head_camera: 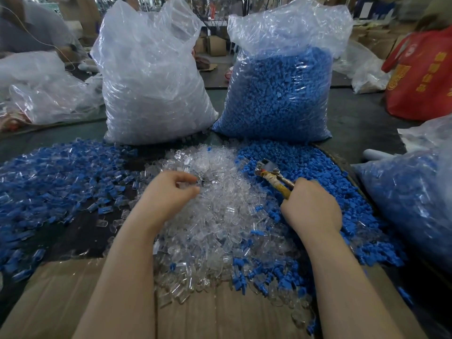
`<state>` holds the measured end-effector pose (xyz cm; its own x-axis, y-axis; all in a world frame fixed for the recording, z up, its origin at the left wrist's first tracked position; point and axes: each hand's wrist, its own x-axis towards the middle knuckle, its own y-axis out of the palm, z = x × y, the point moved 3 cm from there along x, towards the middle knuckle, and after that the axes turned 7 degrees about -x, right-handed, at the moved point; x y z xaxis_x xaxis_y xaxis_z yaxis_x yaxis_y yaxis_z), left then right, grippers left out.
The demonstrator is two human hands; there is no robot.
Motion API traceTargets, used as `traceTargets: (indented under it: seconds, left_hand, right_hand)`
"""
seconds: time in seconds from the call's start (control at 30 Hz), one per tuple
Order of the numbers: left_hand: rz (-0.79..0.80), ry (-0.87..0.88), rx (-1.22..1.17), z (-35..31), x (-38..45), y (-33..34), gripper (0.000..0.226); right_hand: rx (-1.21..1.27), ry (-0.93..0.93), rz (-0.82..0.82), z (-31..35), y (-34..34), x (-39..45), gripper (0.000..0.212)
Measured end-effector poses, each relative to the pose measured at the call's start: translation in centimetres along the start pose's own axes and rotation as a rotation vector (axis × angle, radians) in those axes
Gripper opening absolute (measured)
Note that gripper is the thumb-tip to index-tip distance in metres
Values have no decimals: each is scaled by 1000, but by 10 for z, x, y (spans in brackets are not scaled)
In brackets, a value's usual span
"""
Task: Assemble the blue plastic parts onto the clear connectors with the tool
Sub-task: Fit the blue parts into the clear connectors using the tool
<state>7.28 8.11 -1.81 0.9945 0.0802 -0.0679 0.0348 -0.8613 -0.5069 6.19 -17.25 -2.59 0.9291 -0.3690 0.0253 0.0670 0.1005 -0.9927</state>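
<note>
On a dark table (362, 123), the left hand (168, 194) pinches from the clear plastic connector heap (215, 216); the right hand (311, 206) grips yellow-handled metal pliers (274, 176) over loose blue plastic parts (318, 165). Picking stage; next, probably seat a blue part.

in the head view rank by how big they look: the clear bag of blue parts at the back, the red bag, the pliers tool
1. Clear plastic bag of blue parts
2. Red bag with yellow print, cropped by the frame edge
3. Metal pliers tool with taped handle, partly hidden in the right hand

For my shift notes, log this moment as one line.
left hand: picking in clear connectors | right hand: grips tool over blue parts
</note>
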Motion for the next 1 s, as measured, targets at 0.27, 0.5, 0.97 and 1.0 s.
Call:
traceTargets:
  seconds: [0.27,0.5,0.97,1.0]
  left_hand:
    - [172,68,255,-12,-2,12,25]
    - [164,74,231,-15,-2,14,22]
    - [-74,145,67,-24,-4,20,13]
    - [-82,151,30,-26,-5,21,13]
  right_hand:
    - [6,-26,-10,1,0,3,23]
    - [-13,-31,-8,2,2,3,15]
    - [104,-15,-140,-2,4,7,18]
    - [131,-14,-145,-3,4,8,19]
